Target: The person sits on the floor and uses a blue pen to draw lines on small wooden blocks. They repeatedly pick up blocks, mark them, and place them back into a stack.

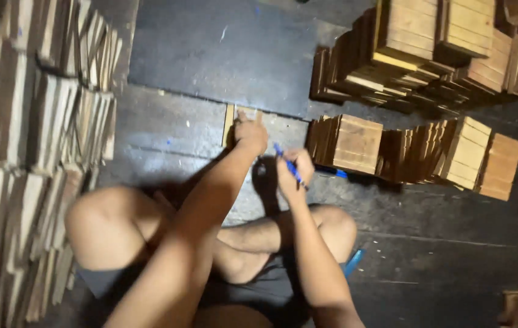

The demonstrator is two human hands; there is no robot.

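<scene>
I sit cross-legged on a dark floor. My left hand (250,135) reaches forward and presses down on a small flat wooden piece (230,121) lying on the floor. My right hand (294,173) is held just to the right of it, fingers closed around a blue pen (288,165) whose tip points up and left toward the wooden piece. The wooden piece is partly hidden under my left hand.
Stacks of small slatted wooden boxes stand at the left (46,133), at the upper right (429,48) and in a row right of my hands (417,152). A blue object (352,262) lies beside my right knee. A darker mat (222,48) lies ahead.
</scene>
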